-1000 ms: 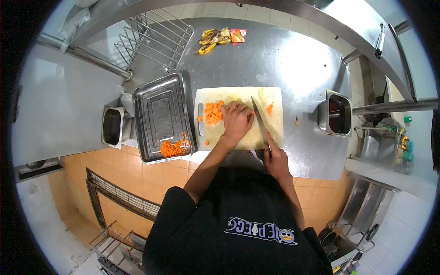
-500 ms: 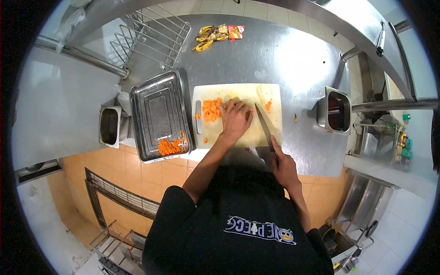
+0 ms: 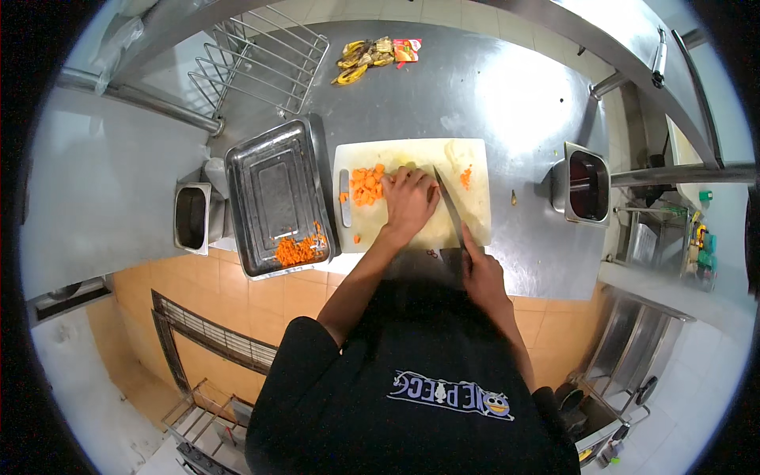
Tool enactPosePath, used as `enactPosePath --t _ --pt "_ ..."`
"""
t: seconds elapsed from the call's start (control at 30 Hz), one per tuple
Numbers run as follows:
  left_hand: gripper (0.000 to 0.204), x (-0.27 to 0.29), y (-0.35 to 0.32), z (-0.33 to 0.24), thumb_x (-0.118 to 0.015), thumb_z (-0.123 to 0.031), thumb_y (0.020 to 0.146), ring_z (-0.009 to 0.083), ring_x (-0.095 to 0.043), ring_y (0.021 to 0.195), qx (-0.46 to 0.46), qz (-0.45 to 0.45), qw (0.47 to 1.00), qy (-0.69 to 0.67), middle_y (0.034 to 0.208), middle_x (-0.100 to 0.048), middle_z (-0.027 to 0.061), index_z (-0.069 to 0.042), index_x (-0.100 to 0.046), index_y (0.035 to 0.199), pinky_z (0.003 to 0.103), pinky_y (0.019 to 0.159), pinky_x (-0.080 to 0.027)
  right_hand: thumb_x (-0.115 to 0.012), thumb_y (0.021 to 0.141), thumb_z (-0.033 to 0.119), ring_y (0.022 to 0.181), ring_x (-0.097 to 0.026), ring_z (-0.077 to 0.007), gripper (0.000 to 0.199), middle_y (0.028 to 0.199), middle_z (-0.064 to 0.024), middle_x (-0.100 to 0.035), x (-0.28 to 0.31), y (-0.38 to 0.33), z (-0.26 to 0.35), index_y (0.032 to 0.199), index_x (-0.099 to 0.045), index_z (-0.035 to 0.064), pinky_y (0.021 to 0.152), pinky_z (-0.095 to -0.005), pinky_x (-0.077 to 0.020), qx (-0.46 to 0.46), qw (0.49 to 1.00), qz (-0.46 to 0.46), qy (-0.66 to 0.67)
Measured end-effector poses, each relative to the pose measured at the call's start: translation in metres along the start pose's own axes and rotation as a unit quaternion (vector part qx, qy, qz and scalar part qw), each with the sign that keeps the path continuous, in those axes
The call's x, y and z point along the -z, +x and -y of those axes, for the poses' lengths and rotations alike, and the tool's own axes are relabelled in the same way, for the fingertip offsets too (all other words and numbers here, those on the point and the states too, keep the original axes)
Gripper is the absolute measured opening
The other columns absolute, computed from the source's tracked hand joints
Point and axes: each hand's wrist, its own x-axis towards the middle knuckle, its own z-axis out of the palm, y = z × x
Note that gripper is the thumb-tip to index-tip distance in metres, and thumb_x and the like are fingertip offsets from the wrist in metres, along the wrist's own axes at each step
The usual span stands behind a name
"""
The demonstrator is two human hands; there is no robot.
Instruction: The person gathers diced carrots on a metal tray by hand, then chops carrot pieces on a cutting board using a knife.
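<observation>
On the white cutting board [image 3: 372, 231], my left hand [image 3: 410, 199] presses down with curled fingers on a piece of carrot, which is mostly hidden under them. My right hand [image 3: 484, 279] grips a kitchen knife [image 3: 450, 202] by its handle. The blade points away from me, its tip right beside my left fingertips. Left of that hand lies a pile of orange carrot chunks [image 3: 366, 187]. A few finely chopped carrot bits [image 3: 465, 178] are at the board's upper right. A grey-handled tool [image 3: 345, 198] rests along the left edge, partly under the chunks.
Left of the board, a deep metal tray [image 3: 277, 182] holds chopped carrot [image 3: 295, 251] in its near corner. Small steel containers stand at the far left [image 3: 191, 218] and right [image 3: 587, 186]. Banana peels [image 3: 364, 59], a red packet [image 3: 408, 50] and a wire rack [image 3: 261, 67] are at the back.
The knife has shifted left, bringing its blade closer to my left fingers. My right hand moved slightly left and up with it. My left hand stays nearly in place.
</observation>
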Motion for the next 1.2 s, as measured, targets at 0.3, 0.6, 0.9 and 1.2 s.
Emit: enactPosePath --t 0.3,0.6,0.9,1.2 --pt "0.009 -0.003 -0.005 0.0 -0.078 -0.023 0.086 0.0242 -0.057 0.105 0.009 -0.013 1.0 -0.022 0.099 -0.069 -0.0002 -0.016 -0.077 0.092 0.048 0.092 -0.033 -0.056 0.101 0.009 0.086 -0.068 -0.0488 0.068 0.1 -0.029 -0.071 -0.018 0.039 -0.006 0.166 -0.038 0.0177 0.082 -0.0548 -0.0543 0.047 0.996 -0.063 0.043" --pt "0.008 -0.005 -0.006 0.001 -0.079 -0.024 0.085 0.0237 -0.057 0.107 0.017 -0.018 1.0 -0.015 0.1 -0.07 -0.0013 -0.018 -0.077 0.091 0.049 0.093 -0.033 -0.054 0.104 0.01 0.087 -0.067 -0.0503 0.066 0.099 -0.0291 -0.07 -0.017 0.037 -0.006 0.167 -0.037 0.0204 0.083 -0.0541 -0.053 0.013 0.996 -0.052 0.078" --pt "0.009 0.0 -0.006 -0.001 -0.08 -0.025 0.085 0.0233 -0.057 0.111 0.038 -0.007 0.999 -0.034 0.103 -0.071 -0.0015 -0.021 -0.078 0.093 0.05 0.095 -0.031 -0.054 0.104 0.008 0.092 -0.068 -0.0522 0.066 0.104 -0.0332 -0.069 -0.016 0.035 -0.009 0.167 -0.038 0.0184 0.085 -0.0537 -0.0536 0.025 0.993 -0.052 0.104" --pt "0.009 -0.001 0.001 0.004 -0.08 -0.022 0.086 0.025 -0.056 0.11 -0.002 0.014 1.0 -0.02 0.102 -0.069 -0.0012 -0.019 -0.078 0.094 0.051 0.093 -0.032 -0.052 0.105 0.007 0.076 -0.067 -0.044 0.065 0.09 -0.0282 -0.066 -0.013 0.033 -0.007 0.167 -0.036 0.0177 0.077 -0.0461 -0.0537 0.033 0.99 -0.053 0.125"
